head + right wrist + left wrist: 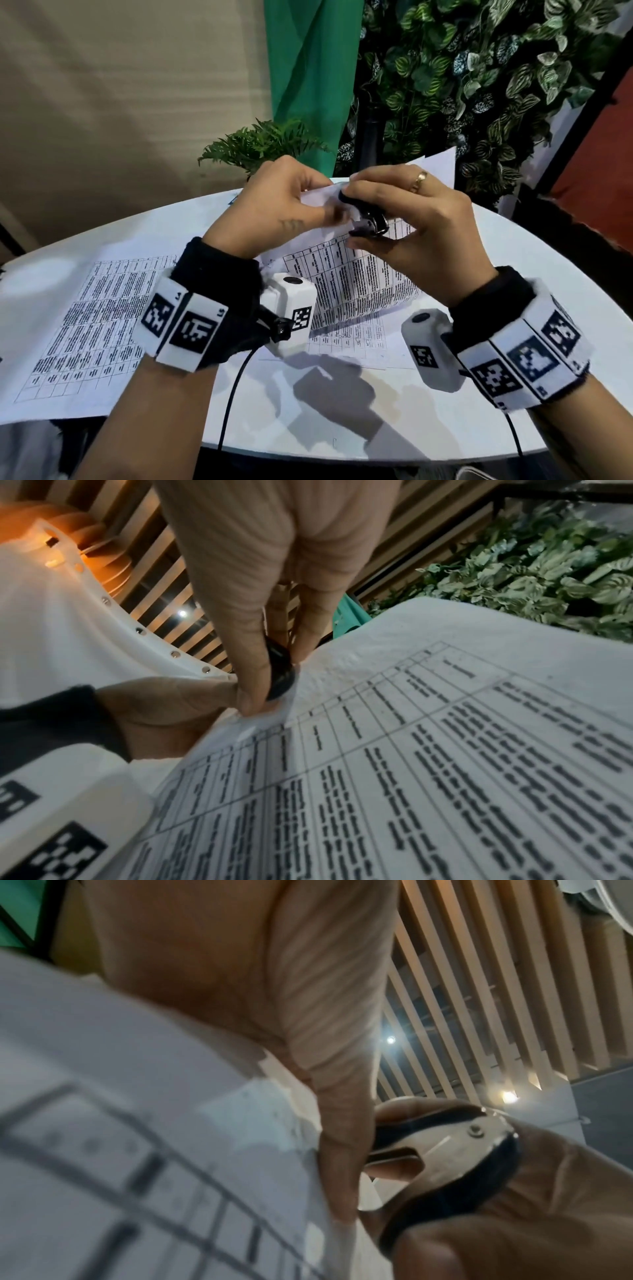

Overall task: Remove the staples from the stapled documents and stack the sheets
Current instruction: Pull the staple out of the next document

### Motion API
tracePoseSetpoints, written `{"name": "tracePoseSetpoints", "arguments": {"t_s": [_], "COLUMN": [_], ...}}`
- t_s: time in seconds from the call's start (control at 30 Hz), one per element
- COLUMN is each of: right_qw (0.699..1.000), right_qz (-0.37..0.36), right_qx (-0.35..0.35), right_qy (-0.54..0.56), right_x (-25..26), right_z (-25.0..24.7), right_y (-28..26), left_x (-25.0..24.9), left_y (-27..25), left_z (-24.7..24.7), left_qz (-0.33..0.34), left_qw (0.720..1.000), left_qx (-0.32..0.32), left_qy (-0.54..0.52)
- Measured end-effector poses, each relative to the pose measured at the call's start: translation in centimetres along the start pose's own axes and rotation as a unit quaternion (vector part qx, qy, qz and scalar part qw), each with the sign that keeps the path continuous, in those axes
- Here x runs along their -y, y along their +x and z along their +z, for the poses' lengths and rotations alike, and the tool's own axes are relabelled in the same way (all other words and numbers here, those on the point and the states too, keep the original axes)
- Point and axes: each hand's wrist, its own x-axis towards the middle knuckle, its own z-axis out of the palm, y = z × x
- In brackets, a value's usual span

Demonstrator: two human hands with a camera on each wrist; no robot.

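I hold a stapled document of printed tables lifted off the round white table. My left hand pinches its upper corner. My right hand grips a black and metal staple remover right at that corner. In the left wrist view the staple remover shows its metal claws beside the torn paper corner. In the right wrist view the black staple remover sits between my right fingers, against the document. The staple itself is hidden.
A loose printed sheet lies flat on the left of the table, and another sheet lies under the lifted document. A small fern stands at the far edge. Leafy plants and a green curtain are behind.
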Motion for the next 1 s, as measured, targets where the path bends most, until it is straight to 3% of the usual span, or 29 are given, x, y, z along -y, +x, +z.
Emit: {"name": "tracePoseSetpoints", "arguments": {"t_s": [0.6, 1.0], "right_qw": [0.997, 0.993], "right_qz": [-0.07, -0.089], "right_qx": [0.021, 0.071], "right_qy": [-0.028, -0.011], "right_x": [-0.3, -0.3], "right_z": [-0.4, -0.7], "right_y": [0.9, 1.3], "left_x": [0.4, 0.2], "left_y": [-0.1, -0.1], "left_z": [-0.2, -1.0], "left_qz": [0.008, 0.005], "left_qw": [0.995, 0.997], "left_qx": [0.052, 0.072], "left_qy": [-0.09, -0.039]}}
